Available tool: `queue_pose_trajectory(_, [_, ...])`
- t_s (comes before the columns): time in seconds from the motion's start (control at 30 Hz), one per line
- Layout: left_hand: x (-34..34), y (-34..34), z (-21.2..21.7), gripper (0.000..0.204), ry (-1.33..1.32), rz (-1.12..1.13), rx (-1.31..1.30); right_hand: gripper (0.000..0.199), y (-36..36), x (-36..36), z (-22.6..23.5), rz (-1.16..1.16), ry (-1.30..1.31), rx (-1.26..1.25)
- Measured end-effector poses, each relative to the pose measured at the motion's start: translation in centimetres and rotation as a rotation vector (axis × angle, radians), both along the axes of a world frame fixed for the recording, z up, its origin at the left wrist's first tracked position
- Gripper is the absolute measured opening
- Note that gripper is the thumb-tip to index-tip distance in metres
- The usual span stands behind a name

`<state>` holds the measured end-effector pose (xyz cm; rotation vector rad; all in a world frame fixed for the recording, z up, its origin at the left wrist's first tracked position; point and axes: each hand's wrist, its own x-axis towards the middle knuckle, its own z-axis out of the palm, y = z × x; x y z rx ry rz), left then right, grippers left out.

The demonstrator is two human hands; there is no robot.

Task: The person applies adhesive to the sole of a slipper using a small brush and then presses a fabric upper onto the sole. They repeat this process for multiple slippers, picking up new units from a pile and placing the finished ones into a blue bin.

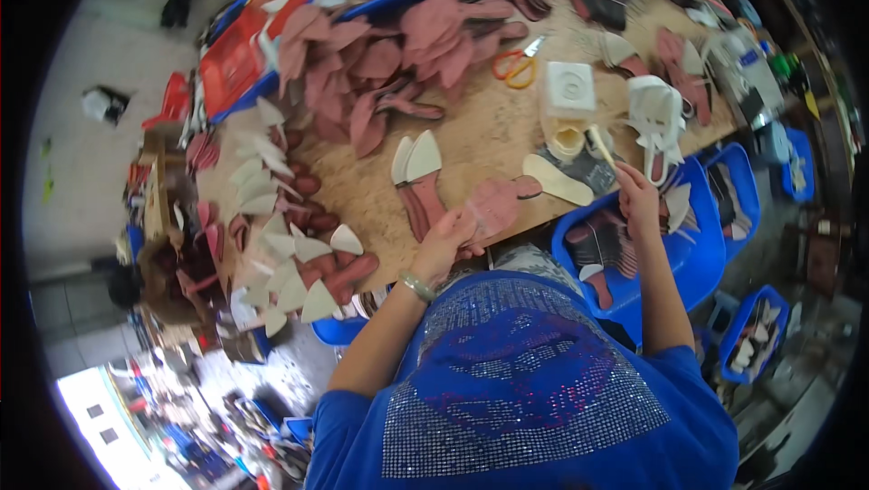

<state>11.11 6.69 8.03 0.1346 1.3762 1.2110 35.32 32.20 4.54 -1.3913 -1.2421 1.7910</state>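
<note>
My left hand [444, 244], with a bangle at its wrist, grips a pink shoe insole [496, 204] near the front table edge. My right hand [639, 199] is closed around a pale-handled brush [601, 144], whose far end is beside a squat pot with a yellowish rim [567, 141]. A cream sole-shaped piece [556, 180] lies between the two hands, overhanging the table edge slightly. Just beyond my left hand rests a small stack of pink insoles with cream toe pieces [418, 164]. Behind the pot is a white square container [569, 87].
A large heap of pink insoles [362, 65] covers the table's far left. Orange-handled scissors [516, 69] lie beyond the pot. Rows of cream-tipped insoles [308, 264] line the left edge. A white plastic jug-like thing [654, 105] stands right. Blue chairs [681, 278] hold more insoles.
</note>
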Motion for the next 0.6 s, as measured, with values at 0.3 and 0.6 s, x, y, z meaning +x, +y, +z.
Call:
queue_pose_trajectory(0.3, [1.2, 2.6, -1.1, 0.031, 0.014, -0.049, -0.077, 0.030, 0.1, 0.1, -3.3, 0.265, -0.512, 0.468])
queue_pose_trajectory(0.6, [1.0, 3.6, -2.7, 0.030, 0.047, -0.154, -0.124, 0.021, 2.1, -4.6, -5.3, 0.443, -0.811, 0.805])
